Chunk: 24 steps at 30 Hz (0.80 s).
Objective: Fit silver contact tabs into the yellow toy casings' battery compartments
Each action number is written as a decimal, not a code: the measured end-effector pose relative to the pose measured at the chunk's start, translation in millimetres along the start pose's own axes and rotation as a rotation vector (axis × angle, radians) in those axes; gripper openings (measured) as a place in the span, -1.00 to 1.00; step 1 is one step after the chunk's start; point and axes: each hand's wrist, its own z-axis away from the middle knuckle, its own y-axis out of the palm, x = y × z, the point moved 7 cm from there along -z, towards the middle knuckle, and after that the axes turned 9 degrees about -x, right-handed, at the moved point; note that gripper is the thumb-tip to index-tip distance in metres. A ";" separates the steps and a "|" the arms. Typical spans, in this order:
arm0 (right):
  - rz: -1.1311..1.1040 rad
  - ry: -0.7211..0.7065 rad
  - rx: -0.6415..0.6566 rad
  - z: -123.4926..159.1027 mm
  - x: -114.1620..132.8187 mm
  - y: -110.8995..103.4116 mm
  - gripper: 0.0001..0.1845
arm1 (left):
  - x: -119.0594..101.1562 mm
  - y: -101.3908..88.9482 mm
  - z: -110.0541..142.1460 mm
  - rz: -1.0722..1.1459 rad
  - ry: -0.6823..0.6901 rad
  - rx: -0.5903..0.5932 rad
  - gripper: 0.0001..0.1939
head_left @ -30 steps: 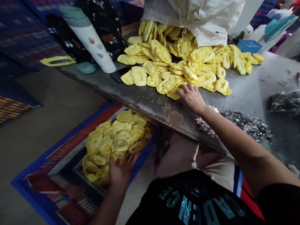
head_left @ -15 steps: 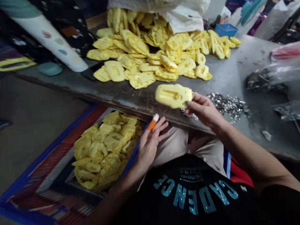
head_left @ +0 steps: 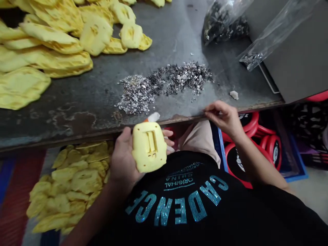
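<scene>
In my left hand point(head_left: 123, 159) lies a yellow plastic casing point(head_left: 140, 145), its slotted recess facing up and small holes near its corners. Behind its far edge shows a white tip point(head_left: 153, 117) with a bit of orange, apparently a cover on one of the left fingers. My right hand point(head_left: 222, 116) is at the table's front edge with thumb and fingers pinched together. Whatever they hold, if anything, is too small to make out. Beyond both hands, small shiny metal parts point(head_left: 176, 78) are spread in a heap on the table.
Many yellow casings point(head_left: 61, 20) are piled on the metal table point(head_left: 84, 109) at the upper left. More fill a container point(head_left: 69, 184) below left. Bags of metal parts point(head_left: 225, 25) stand at the back right. Red and black round items point(head_left: 235, 160) sit in a blue crate point(head_left: 298, 171).
The view has swung right and closer to the table. The yellow casing has passed from my right hand to my left. My right hand has moved to the table edge beside the metal parts.
</scene>
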 end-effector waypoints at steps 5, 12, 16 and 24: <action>0.340 -0.126 -0.003 -42.8 -28.3 3.0 -0.80 | 20.4 -7.5 3.2 -0.064 -0.229 0.135 -0.44; 0.431 -0.205 0.197 -73.0 -30.6 36.0 -0.80 | 16.2 -19.0 3.4 -0.097 -0.246 -0.013 -0.53; 0.382 -0.216 0.247 -74.2 -27.0 32.3 -0.81 | 18.3 -20.2 -2.6 -0.052 -0.246 0.006 -0.44; 0.490 -0.254 0.173 -80.8 -21.4 38.8 -0.74 | 28.4 -16.3 -6.0 0.037 -0.274 0.097 -0.32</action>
